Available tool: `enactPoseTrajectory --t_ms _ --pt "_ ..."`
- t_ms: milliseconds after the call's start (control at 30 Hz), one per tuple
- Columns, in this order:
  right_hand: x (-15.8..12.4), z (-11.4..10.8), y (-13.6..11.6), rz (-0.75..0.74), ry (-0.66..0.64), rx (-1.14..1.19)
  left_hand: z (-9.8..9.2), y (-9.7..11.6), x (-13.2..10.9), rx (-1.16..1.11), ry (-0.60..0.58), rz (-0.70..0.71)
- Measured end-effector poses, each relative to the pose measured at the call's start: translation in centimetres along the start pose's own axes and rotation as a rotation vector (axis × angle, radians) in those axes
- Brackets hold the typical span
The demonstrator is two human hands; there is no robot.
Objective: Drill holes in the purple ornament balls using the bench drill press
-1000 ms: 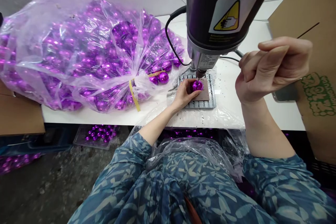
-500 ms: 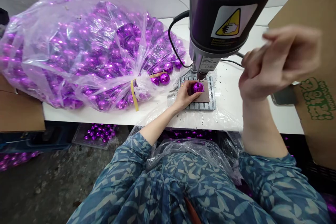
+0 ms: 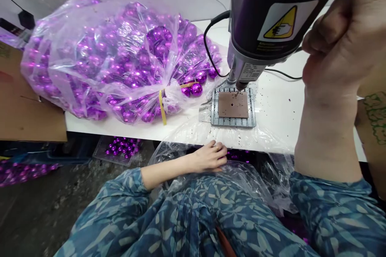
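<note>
My left hand is over a clear plastic bag at the table's front edge, fingers loosely bent and apart, with nothing visible in it. My right hand is raised beside the black head of a drill press, its fingers curled around the press's lever, which is mostly hidden by the hand. Under the thin bit, a brown square pad with a small hole lies on the grooved metal base. No ball sits on the pad. Dark shavings are scattered around it.
A large tied clear bag of shiny purple balls fills the table's left side, with a few balls by its neck. Cardboard boxes stand left and right. A clear tray of small purple balls is on the floor. A black cable loops beside the press.
My left hand has moved from the pad toward me and down to the plastic bag, and the purple ball has left the pad. My right hand has come up closer to the camera.
</note>
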State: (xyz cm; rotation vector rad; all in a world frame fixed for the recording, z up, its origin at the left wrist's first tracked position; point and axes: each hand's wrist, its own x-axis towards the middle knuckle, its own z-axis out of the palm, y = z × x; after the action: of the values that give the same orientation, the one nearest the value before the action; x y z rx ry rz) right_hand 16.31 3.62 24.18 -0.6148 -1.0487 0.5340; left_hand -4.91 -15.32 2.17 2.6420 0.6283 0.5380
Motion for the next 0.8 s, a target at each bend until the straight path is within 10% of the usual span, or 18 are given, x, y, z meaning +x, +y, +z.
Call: enactPoseTrajectory --t_ms 167,300,500,800 --pt "0.3 0.3 0.1 0.058 0.036 -0.034 -2.5 -1.7 -0.1 -0.115 0.211 -0.134" --pt "0.2 0.5 0.2 0.000 0.069 0.015 -6.8 -8.5 3.4 -0.064 0.528 -0.531" --pt "0.0 0.3 0.0 -0.055 -0.043 0.097 -9.0 -17.8 7.0 -0.057 0.621 -0.847" --pt "-0.2 0.8 -0.6 -0.086 -0.059 0.151 -10.7 -13.5 6.6 -0.862 0.663 -0.718"
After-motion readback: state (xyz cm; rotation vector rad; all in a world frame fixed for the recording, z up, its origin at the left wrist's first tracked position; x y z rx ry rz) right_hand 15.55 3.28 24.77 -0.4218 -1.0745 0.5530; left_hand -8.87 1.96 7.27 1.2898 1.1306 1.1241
